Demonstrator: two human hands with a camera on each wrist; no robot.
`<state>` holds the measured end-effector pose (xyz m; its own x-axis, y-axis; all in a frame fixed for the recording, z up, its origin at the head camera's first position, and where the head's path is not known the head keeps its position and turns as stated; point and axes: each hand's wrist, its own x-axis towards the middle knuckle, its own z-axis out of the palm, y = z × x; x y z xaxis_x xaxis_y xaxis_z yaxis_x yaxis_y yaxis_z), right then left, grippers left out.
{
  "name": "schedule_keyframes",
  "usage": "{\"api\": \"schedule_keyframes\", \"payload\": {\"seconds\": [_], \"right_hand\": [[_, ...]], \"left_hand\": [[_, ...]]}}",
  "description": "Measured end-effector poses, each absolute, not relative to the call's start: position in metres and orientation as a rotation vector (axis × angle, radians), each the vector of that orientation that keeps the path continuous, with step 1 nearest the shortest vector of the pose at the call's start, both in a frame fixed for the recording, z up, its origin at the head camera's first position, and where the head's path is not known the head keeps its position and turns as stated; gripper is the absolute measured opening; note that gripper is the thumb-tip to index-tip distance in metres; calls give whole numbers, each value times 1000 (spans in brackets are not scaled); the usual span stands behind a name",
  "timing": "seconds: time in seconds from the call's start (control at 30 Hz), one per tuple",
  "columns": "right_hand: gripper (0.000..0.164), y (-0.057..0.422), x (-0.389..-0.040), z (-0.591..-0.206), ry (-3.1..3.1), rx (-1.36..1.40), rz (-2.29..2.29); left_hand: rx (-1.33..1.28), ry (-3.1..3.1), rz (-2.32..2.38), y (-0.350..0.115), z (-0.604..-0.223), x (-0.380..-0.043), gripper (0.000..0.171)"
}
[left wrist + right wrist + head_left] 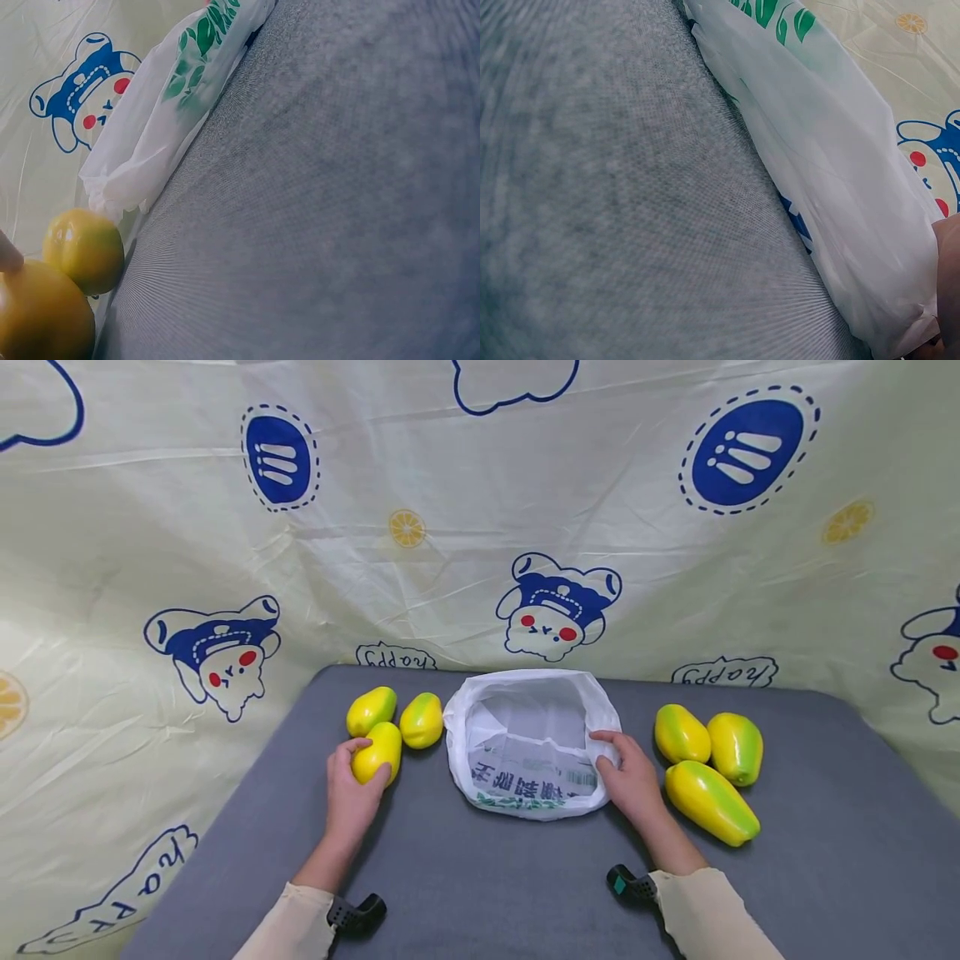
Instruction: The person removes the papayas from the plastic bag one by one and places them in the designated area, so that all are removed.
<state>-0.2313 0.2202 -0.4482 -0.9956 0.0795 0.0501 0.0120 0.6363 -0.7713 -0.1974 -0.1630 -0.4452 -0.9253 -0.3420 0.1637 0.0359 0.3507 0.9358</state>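
Observation:
My left hand (352,793) grips a yellow mango (379,755) on the left of the table, thumb on its near side and fingers over the far side. Close behind it lie two more yellow-green fruits, one at the far left (371,712) and one nearer the bag (422,721). In the middle stands a white plastic bag (517,810), its mouth spread wide and dark print showing inside. At the bag's right rim, my right hand (630,777) pinches the plastic between thumb and fingers. The right wrist view shows the bag's side wall (840,165) beside that hand.
To the right of the bag, two rounded yellow-green fruits (681,733) (736,748) sit behind a long papaya-like one (712,802), near my right forearm. A grey cloth covers the table (495,885). A patterned curtain (450,593) hangs behind its far edge.

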Motion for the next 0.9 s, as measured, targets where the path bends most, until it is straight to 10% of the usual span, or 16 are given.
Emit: {"api": "schedule_keyframes", "payload": {"seconds": [0.9], "right_hand": [[40, 222, -229, -448, -2736, -138, 1369]], "left_hand": [[197, -2279, -1506, -160, -440, -196, 45]]}}
